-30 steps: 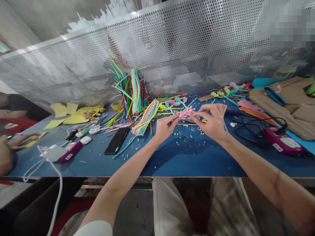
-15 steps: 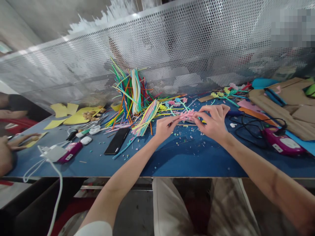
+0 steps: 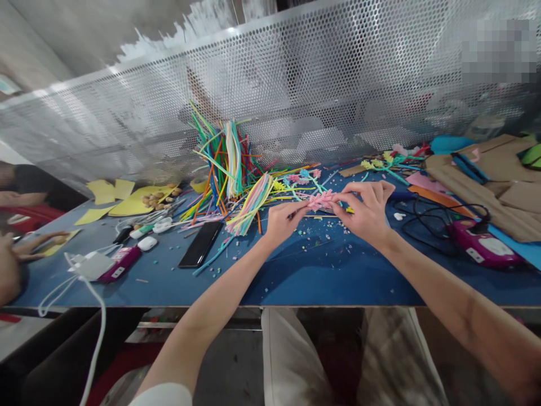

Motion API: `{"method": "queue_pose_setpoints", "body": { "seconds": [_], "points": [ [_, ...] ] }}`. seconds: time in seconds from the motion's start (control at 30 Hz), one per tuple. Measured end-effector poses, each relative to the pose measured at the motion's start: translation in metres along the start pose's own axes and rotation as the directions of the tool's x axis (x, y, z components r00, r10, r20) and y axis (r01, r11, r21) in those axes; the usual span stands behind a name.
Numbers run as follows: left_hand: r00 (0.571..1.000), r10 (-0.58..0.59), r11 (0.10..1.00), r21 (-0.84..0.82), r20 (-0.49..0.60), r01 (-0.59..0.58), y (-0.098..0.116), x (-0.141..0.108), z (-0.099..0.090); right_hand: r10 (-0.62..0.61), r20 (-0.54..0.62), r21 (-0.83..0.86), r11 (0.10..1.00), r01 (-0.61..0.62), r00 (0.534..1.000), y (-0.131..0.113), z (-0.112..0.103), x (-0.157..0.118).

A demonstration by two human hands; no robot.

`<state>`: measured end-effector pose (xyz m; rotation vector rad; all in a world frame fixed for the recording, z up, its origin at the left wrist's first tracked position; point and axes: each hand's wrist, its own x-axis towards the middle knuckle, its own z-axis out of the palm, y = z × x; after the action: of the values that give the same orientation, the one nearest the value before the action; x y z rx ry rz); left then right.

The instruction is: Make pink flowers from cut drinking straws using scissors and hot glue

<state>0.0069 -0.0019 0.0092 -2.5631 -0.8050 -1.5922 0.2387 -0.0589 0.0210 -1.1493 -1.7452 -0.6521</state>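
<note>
Chenille (image 3: 320, 199), pink and curled, is between our hands: we pinch its nine-o'clock end with left hand (image 3: 281, 224), its three-o'clock end with right hand (image 3: 367, 211), fingers nearly closed, probably for steadiness. Pastel stems (image 3: 252, 204) lie at nine o'clock, perhaps for easy reach.

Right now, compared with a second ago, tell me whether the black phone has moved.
No: judged against the front edge of the blue table, the black phone keeps its place and slant.

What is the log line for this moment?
left hand: pinches pink pipe-cleaner piece; right hand: pinches same piece; nearby: pastel pipe-cleaner bundle
</note>
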Motion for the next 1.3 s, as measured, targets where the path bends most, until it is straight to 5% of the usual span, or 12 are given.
{"method": "queue_pose_setpoints", "body": {
  "seconds": [0.33,0.57,0.8,1.03,1.3],
  "points": [
    [0.999,-0.024,0.999,0.039,-0.028,0.025,-0.003,0.002,-0.001,-0.046,-0.069,0.082,0.995,0.051,0.997,0.003,0.0,0.001],
    [0.999,-0.005,0.999,0.048,-0.041,0.007,-0.01,0.002,-0.001,0.058,-0.149,0.163,0.986,-0.033,0.987,0.007,0.003,0.007],
    [0.993,0.112,0.991,0.075,-0.026,-0.109,-0.015,0.004,-0.006,0.099,-0.057,0.329,0.941,-0.075,0.993,0.028,0.006,0.008],
    [0.964,0.252,0.961,0.092,0.087,-0.259,0.003,0.004,-0.009,0.174,-0.003,0.33,0.93,-0.164,0.985,0.041,0.002,0.012],
    [0.942,0.31,0.912,0.24,0.126,-0.332,0.006,0.011,-0.017,0.118,0.036,0.311,0.942,-0.124,0.992,0.048,0.006,0.01]
  ]
}}
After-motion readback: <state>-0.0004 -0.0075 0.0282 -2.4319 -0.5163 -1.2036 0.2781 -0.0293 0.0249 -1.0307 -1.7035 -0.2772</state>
